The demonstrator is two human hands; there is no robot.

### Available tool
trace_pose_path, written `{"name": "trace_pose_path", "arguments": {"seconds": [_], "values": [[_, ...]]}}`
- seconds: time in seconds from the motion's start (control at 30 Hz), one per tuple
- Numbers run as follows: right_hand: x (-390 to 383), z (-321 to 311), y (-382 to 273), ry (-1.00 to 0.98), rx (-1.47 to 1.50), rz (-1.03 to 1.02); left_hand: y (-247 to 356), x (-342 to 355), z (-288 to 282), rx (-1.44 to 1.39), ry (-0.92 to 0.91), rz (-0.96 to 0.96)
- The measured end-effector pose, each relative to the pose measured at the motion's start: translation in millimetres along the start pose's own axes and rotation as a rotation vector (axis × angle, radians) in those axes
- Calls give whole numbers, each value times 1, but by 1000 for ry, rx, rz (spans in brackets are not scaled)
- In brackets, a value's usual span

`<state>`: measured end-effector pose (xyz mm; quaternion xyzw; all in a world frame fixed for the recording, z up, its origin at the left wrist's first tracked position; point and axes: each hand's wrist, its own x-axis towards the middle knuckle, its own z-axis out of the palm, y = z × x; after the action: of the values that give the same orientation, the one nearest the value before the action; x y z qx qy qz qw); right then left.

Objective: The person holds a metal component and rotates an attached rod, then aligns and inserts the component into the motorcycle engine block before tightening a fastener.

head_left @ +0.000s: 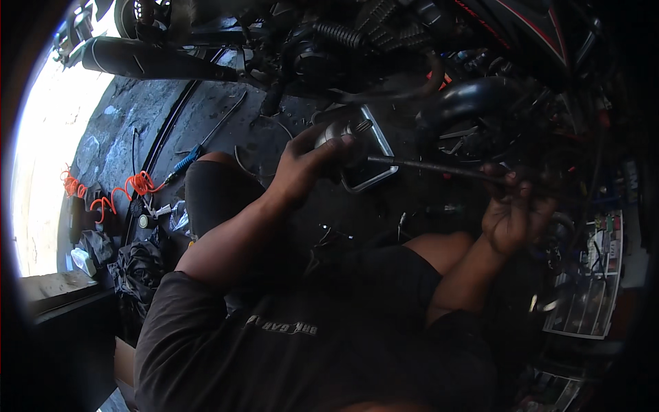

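Observation:
In my left hand point(309, 158) is a rounded silver metal part point(332, 132), with a short ridged stub showing at its far end. My fingers wrap it from the side and the thumb lies along it, so much of its shape is covered. My right hand point(515, 216) is closed around the right end of a long, thin dark rod point(439, 167). The rod points left, its tip close to the metal part; I cannot tell whether they touch. Below both is a shallow metal tray point(390, 147) with a bright rim.
A motorcycle point(329, 55) with a black exhaust point(151, 60) spans the far side. To the left, a coiled orange air hose point(141, 184) runs to a blue-handled air gun point(185, 161). Dark crumpled cloth point(141, 271) lies near it. A rack of small items point(590, 281) stands right.

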<state>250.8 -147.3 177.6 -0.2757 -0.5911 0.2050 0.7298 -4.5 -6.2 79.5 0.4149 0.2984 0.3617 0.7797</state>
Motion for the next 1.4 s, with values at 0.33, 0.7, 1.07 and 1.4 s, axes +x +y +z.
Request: {"name": "trace_pose_path", "arguments": {"seconds": [0.33,0.7,1.07,1.4], "values": [[-3,1,27,131,-259,69,-24,11,-25,282,110,95],[9,3,32,79,13,233,-37,7,-13,620,160,240],[47,-135,56,-581,-1251,-568,-14,4,-4,506,179,388],[16,18,27,4,-24,93,-30,-8,-5,512,166,315]]}}
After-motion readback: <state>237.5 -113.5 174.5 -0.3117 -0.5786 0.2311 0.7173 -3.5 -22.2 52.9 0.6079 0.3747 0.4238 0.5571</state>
